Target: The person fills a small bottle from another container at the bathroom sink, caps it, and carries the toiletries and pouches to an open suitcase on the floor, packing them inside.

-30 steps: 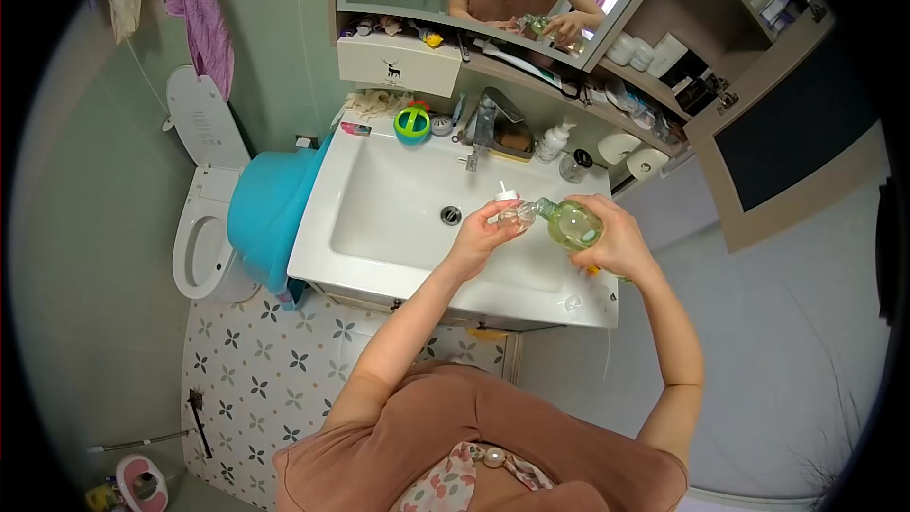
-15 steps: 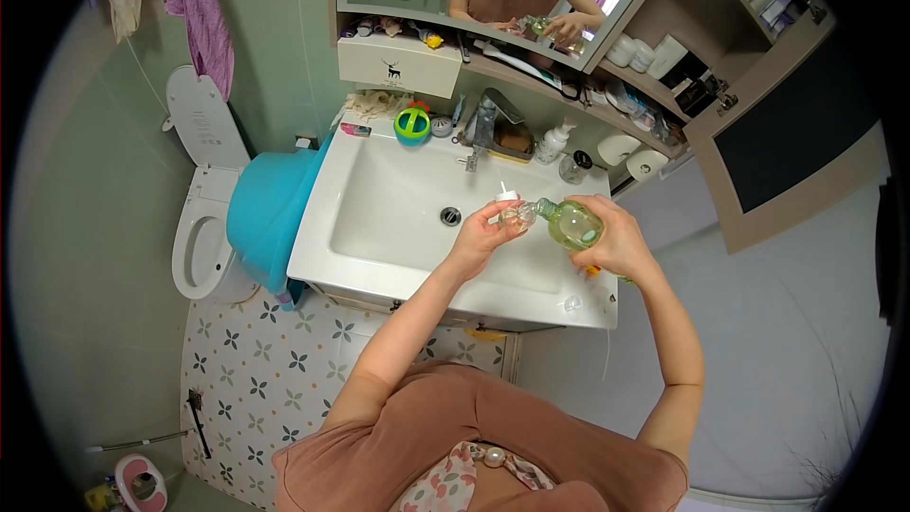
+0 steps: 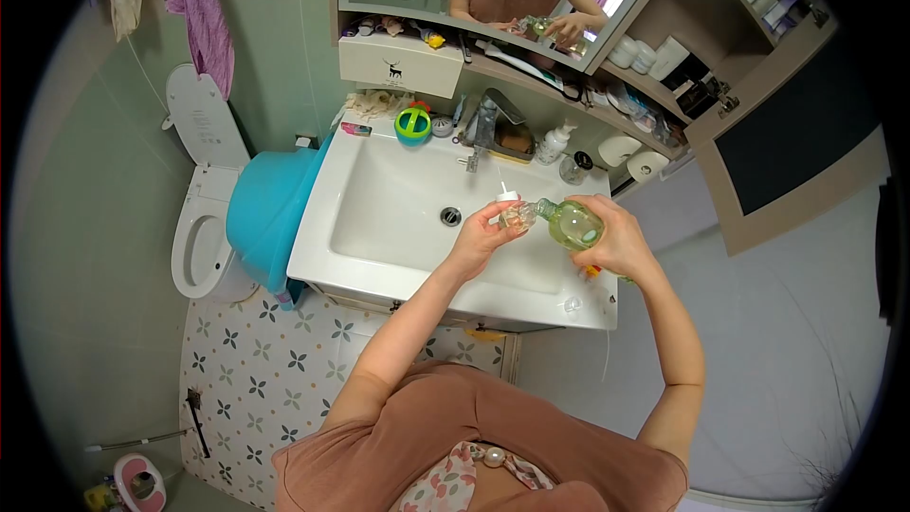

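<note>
My right hand [image 3: 614, 235] is wrapped round a clear bottle of green liquid [image 3: 572, 226], tipped so its neck points left. That neck meets the mouth of a small clear bottle [image 3: 518, 217], which the fingers of my left hand [image 3: 482, 239] grip over the sink. A white cap with a thin upright tube [image 3: 508, 195] shows just above my left fingertips; it seems to be held there too. Whether liquid is flowing between the two bottles is hard to make out. Beneath both hands lies the white sink [image 3: 379, 218] with its drain [image 3: 450, 216].
Along the sink's back edge stand a tap [image 3: 474, 156], a green and blue round container [image 3: 412, 125], a white pump bottle [image 3: 553, 142] and a black-lidded jar [image 3: 575, 167]. A turquoise tub [image 3: 270, 213] leans at the left. An open cabinet door [image 3: 806, 142] juts out at right.
</note>
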`<state>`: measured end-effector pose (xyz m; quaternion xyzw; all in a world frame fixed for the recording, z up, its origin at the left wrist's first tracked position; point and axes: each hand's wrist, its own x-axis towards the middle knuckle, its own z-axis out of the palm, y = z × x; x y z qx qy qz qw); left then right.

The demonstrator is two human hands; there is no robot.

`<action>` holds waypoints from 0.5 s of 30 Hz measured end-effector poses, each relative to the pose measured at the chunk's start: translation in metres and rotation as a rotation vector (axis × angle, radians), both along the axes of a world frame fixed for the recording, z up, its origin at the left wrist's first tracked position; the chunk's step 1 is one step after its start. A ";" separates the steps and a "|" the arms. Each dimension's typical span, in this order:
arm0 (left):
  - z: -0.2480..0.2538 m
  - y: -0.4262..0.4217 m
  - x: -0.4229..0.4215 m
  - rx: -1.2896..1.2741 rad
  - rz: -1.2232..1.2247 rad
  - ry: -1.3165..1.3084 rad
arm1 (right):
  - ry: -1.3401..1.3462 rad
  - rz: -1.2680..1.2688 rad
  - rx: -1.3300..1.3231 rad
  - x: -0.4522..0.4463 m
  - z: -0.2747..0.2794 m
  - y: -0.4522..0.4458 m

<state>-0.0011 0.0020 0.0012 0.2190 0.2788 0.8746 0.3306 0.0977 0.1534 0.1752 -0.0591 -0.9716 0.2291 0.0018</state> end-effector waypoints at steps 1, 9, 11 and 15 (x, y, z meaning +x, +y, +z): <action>0.000 0.000 0.000 -0.001 -0.001 -0.001 | -0.002 0.000 0.000 0.000 0.000 0.000; -0.001 0.000 -0.001 0.007 0.002 0.003 | 0.020 0.032 0.052 -0.002 -0.003 0.004; 0.000 0.000 -0.001 0.006 -0.002 0.003 | 0.025 0.038 0.063 -0.002 -0.004 0.005; -0.002 0.000 -0.001 0.016 -0.008 -0.005 | 0.028 0.030 0.032 -0.002 -0.003 0.004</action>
